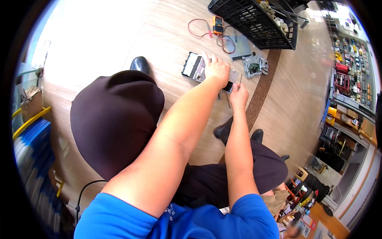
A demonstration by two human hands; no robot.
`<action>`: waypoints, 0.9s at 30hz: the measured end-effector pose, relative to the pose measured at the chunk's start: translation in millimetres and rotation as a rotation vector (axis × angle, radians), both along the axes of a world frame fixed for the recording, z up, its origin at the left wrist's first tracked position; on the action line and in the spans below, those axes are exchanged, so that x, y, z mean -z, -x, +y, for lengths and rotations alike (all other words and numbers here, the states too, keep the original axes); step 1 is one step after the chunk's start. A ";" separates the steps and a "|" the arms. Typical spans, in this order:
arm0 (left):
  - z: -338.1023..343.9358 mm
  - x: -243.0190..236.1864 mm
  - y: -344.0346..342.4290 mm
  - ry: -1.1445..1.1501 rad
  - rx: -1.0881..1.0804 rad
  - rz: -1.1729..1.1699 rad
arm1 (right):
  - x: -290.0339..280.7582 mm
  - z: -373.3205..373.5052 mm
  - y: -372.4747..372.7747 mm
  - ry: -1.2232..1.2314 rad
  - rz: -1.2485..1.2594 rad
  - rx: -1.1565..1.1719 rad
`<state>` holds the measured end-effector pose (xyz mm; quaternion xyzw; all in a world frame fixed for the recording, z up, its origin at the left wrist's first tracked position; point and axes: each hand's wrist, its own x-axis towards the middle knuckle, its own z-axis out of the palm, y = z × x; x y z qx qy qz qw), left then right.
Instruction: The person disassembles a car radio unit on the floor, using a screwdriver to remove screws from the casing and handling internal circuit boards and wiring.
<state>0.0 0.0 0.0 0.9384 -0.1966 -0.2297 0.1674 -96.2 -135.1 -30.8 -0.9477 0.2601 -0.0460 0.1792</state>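
My left hand [217, 71] rests on a flat silver-and-black electronic device [191, 65] on the floor, its fingers apart and stretched across the top. My right hand [239, 94], at the device's right end, is closed on a thin screwdriver-like tool [240, 78]; its tip is too small to make out. Right of the device lies a metal board with attached parts [253, 66]. Beyond it are a thin grey plate [237, 49] and an orange-and-black multimeter [218, 24] with red and black leads. A thin rod [229, 102] lies below the device.
A black plastic crate [254, 22] holding parts stands beyond the plate. My knees and shoes are on either side. Blue stacked items on a yellow rack [30, 143] are at left. Shelves of tools [350, 75] line the right, and another person [278, 201] is behind me at lower right.
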 end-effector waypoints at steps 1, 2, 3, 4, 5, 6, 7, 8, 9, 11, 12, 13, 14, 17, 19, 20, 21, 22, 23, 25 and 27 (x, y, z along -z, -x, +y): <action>0.1 -0.6 0.9 0.009 0.001 0.001 | -1.8 0.9 0.0 0.024 0.012 -0.007; 0.6 -0.9 1.7 0.018 0.002 0.002 | -3.2 2.3 0.1 0.047 0.025 -0.015; 0.4 -0.4 0.0 0.019 0.004 -0.003 | -0.9 2.2 -1.6 0.048 0.020 -0.013; 0.4 0.2 -1.9 0.023 0.006 -0.015 | 1.8 2.4 -3.9 0.063 0.018 -0.009; 0.3 1.0 -3.6 0.027 0.009 -0.025 | 4.2 2.3 -5.7 0.079 0.017 -0.004; 0.3 1.8 -3.0 0.025 0.007 -0.021 | 4.5 2.8 -5.5 0.077 0.021 -0.006; 0.2 2.5 -2.4 0.026 0.006 -0.017 | 4.5 3.0 -5.3 0.079 0.033 -0.005; 0.3 3.2 -1.8 0.027 0.005 -0.014 | 4.5 3.3 -5.0 0.081 0.044 -0.003; -0.1 3.9 -1.4 0.027 0.004 -0.012 | 4.6 2.8 -4.5 0.081 0.045 -0.004; -0.7 5.1 -0.4 0.026 -0.007 -0.026 | 4.7 2.1 -3.8 0.094 0.023 -0.009; 0.1 5.2 -0.5 0.024 -0.008 -0.025 | 3.2 3.5 -3.8 0.092 0.025 -0.011; 0.8 5.2 -0.6 0.018 -0.007 -0.018 | 1.2 4.7 -3.2 0.063 0.043 0.017; 1.7 5.1 -0.8 0.011 -0.005 -0.012 | -0.3 6.5 -3.3 0.033 0.062 0.044; -1.1 0.9 -0.6 0.018 0.004 -0.019 | 5.0 -5.9 -1.2 -0.004 -0.003 0.046; -0.9 2.1 -1.1 0.011 0.003 -0.014 | 6.6 -5.6 0.1 -0.005 -0.024 0.029; -1.2 2.3 -0.2 0.008 0.003 -0.018 | 6.8 -6.1 1.1 0.013 -0.016 0.019; -1.9 3.2 0.2 0.005 0.003 -0.023 | 7.3 -7.2 1.8 0.031 -0.009 0.008; -2.2 4.4 0.4 0.014 -0.004 -0.033 | 8.7 -7.6 2.2 0.031 -0.032 -0.009; -2.3 5.7 0.2 0.008 -0.008 -0.034 | 10.5 -7.7 2.1 0.025 -0.033 -0.013; -2.8 7.4 0.2 0.018 -0.012 -0.044 | 13.5 -8.0 2.6 0.006 -0.040 0.010; -3.3 9.7 0.1 0.019 -0.024 -0.054 | 17.7 -8.1 4.1 -0.012 -0.056 0.005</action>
